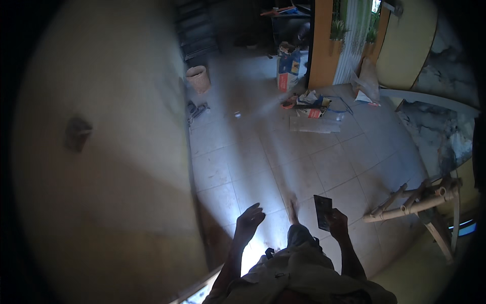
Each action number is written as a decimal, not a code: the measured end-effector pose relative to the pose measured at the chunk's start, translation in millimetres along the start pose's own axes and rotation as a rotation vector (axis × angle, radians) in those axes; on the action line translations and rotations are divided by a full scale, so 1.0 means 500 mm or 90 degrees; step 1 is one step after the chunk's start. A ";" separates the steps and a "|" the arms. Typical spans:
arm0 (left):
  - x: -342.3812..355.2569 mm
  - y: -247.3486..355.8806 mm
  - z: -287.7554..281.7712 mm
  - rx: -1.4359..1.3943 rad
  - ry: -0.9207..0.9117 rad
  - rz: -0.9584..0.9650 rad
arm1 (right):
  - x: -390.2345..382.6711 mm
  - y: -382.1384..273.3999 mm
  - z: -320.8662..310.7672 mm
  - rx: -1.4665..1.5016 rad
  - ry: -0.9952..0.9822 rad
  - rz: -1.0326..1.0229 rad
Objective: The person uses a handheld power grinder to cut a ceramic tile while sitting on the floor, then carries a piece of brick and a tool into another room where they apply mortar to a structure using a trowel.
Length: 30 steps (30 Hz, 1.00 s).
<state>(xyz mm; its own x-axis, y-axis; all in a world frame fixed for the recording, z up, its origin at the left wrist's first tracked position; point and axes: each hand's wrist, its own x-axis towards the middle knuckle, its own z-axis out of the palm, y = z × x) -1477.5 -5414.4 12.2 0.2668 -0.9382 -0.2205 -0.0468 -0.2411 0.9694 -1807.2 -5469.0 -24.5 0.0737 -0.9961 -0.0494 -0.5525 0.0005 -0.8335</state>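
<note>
My left hand (249, 221) is raised in front of me near the wall on the left. Its fingers point inward, slightly bent and a little apart, and nothing shows in them. On the other side, my right hand (337, 223) grips a dark flat rectangular plate (322, 211) by its right edge. The plate stands tilted above the floor tiles, with faint lighter marks on its face; its exact kind does not show. Between the hands, one bare foot (294, 213) is on the tiled floor (253, 187).
A bamboo or wooden frame (420, 206) stands at right. Ahead lie a pile of bags and tools (311, 104) and a clear flat sheet (315, 124). Farther off are a bucket (198, 80), shoes (197, 111) and a printed sack (288, 68). The plain wall (111, 177) rises at left.
</note>
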 end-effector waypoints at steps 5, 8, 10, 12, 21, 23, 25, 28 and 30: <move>0.406 0.062 0.097 -0.037 -0.109 0.042 | 0.390 -0.071 0.055 0.032 -0.091 -0.115; 0.609 0.166 0.097 0.052 -0.154 0.073 | 0.658 -0.209 0.107 0.117 -0.243 -0.112; 0.719 0.218 0.085 -0.008 -0.116 0.096 | 0.811 -0.288 0.148 0.127 -0.330 -0.091; 0.859 0.232 0.060 0.045 -0.142 0.042 | 0.976 -0.308 0.220 0.203 -0.463 -0.211; 1.567 0.438 -0.106 0.063 0.048 0.001 | 1.669 -0.530 0.499 0.107 -0.359 -0.295; 1.711 0.476 -0.137 0.120 0.032 0.002 | 1.781 -0.587 0.525 0.098 -0.221 -0.344; 1.865 0.480 -0.148 -0.229 0.055 0.105 | 1.890 -0.661 0.542 -0.042 -0.139 -0.387; 2.067 0.536 -0.150 -0.098 0.018 0.119 | 2.055 -0.702 0.607 -0.072 -0.047 -0.389; 2.217 0.576 -0.152 -0.093 0.005 0.111 | 2.188 -0.712 0.650 -0.084 0.011 -0.371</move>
<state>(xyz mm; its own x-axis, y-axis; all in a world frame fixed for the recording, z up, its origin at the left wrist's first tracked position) -1122.0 -6504.9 55.1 0.2751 -0.9602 -0.0486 0.0464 -0.0373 0.9982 -1260.1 -6529.9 39.1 0.3826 -0.8299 0.4060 -0.5238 -0.5569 -0.6447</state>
